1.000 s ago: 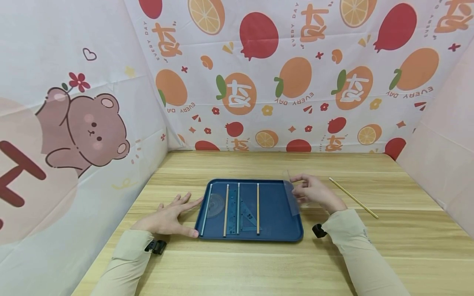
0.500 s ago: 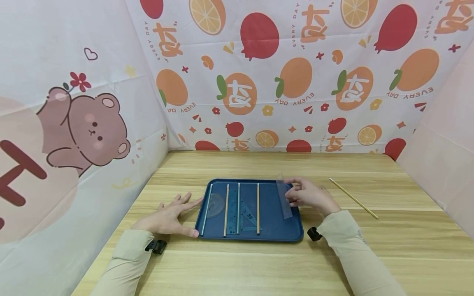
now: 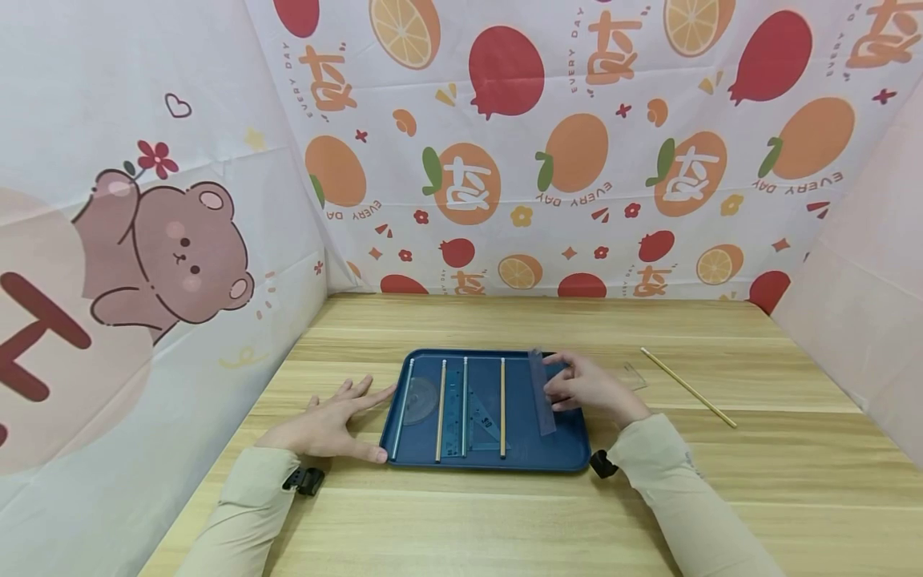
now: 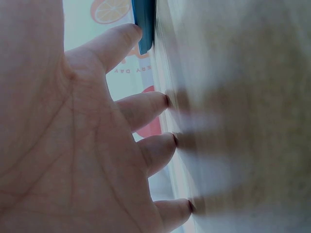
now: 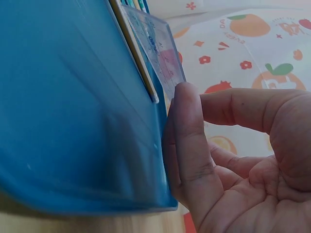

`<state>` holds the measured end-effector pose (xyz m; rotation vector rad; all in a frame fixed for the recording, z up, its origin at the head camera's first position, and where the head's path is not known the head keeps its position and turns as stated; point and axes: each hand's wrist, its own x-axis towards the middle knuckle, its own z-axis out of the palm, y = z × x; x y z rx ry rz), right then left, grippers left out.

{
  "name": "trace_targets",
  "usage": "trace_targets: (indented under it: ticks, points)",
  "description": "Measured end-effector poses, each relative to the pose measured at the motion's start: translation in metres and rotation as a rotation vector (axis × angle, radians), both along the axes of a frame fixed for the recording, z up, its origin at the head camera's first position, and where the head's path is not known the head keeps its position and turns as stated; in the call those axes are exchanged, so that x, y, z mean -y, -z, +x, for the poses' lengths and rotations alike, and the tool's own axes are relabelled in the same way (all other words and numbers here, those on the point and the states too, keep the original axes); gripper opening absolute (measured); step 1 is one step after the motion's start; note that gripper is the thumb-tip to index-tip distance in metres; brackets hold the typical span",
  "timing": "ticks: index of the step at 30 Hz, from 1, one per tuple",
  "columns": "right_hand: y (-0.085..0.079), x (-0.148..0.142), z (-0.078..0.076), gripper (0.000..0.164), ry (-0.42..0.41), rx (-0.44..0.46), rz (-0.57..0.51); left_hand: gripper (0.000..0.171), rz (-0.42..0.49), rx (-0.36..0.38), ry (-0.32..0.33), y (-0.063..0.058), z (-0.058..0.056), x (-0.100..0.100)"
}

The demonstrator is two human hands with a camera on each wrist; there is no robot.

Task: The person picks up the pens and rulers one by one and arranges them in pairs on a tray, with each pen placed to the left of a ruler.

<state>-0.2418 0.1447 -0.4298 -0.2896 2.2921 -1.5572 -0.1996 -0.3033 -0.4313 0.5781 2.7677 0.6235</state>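
Observation:
In the head view my right hand [image 3: 587, 390] pinches a clear plastic ruler [image 3: 541, 397] over the right part of a blue tray [image 3: 521, 413]. The right wrist view shows thumb and fingertips at one end of this ruler [image 5: 158, 51]. Spread fingers of my left hand [image 3: 328, 425] rest on the table, while its thumb and index finger touch the tray's left edge. Inside the tray lie a round clear protractor [image 3: 421, 401], another ruler [image 3: 452, 425], a set square [image 3: 481, 426] and several pencils, among them a yellow pencil [image 3: 502, 409] nearest the held ruler.
On the wooden table [image 3: 461, 521], a yellow pencil [image 3: 688, 386] lies slanted right of the tray. Between it and my right hand sits a clear plastic piece [image 3: 634, 375], partly hidden. A fruit-print cloth [image 3: 505, 240] hangs behind the table's back edge.
My right hand has moved left with the ruler, from the tray's right edge further inward. The clear piece on the table has come into sight behind it. My left hand has stayed put.

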Motion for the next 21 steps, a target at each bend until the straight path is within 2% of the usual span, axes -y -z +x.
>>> trace_targets:
  ticks: [21]
  points:
    - [0.006,0.026,0.008,0.06,-0.033,0.044,0.008,0.111,-0.003,-0.002,0.001,0.0,0.0,0.0]
